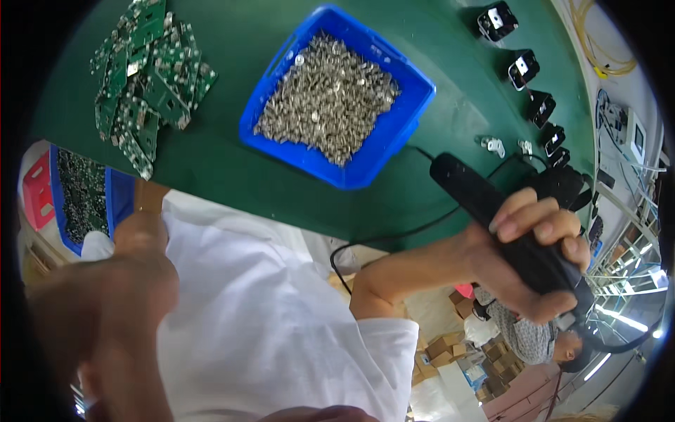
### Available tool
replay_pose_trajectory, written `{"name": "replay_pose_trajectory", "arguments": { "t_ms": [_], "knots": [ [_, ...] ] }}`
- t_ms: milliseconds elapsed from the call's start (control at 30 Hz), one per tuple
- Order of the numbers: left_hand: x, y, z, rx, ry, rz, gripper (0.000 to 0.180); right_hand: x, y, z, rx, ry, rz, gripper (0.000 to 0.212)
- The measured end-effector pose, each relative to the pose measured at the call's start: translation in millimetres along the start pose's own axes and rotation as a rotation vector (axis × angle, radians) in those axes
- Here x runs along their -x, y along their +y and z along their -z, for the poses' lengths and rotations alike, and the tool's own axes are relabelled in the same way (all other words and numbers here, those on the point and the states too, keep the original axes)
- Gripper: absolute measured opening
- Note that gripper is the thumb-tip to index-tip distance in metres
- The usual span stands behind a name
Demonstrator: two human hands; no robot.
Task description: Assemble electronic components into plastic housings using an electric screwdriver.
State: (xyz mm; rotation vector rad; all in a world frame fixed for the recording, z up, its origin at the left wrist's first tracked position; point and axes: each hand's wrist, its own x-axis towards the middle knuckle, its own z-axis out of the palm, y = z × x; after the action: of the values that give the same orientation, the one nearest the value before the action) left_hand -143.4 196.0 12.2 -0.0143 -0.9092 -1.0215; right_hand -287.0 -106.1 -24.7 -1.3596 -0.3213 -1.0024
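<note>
My right hand (531, 243) is wrapped round a black electric screwdriver (460, 184) held above the table's right part. Its thin bit points up and left, close to the near right side of a blue bin (341, 176). The bin holds a heap of small silvery metal parts (327, 98). Two little metal pieces (493, 145) lie just beyond the screwdriver. At the lower left my left arm (130, 302) is bent up close to the camera; it is blurred, and the fingers cannot be made out.
Green circuit boards (151, 88) are piled on the green table (218, 42) at left. Several black housings (522, 69) stand in a row along its right edge. A black cord (394, 238) hangs over the near edge. Another blue bin of boards (74, 243) stands lower left; a person (527, 334) is behind.
</note>
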Motion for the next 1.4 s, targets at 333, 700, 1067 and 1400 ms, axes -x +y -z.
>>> {"name": "replay_pose_trajectory", "arguments": {
  "t_ms": [333,700,1067,1400],
  "knots": [
    [0.4,6.7,12.6,-0.002,-0.060,-0.061,0.014,0.2,10.7,-11.9,0.023,-0.064,0.057,0.053],
    [-11.3,-20.5,23.3,0.184,0.025,-0.126,0.015,-0.9,13.8,2.2,0.093,0.029,0.045,0.052],
    [-80.1,-191.2,23.3,0.987,0.358,-0.428,0.015,-6.1,15.7,-18.5,0.047,0.129,0.069,0.044],
    [-133.0,-330.7,75.1,1.183,0.307,-0.581,0.015,7.5,1.4,31.3,-0.185,-0.370,0.026,0.038]
  ]
}}
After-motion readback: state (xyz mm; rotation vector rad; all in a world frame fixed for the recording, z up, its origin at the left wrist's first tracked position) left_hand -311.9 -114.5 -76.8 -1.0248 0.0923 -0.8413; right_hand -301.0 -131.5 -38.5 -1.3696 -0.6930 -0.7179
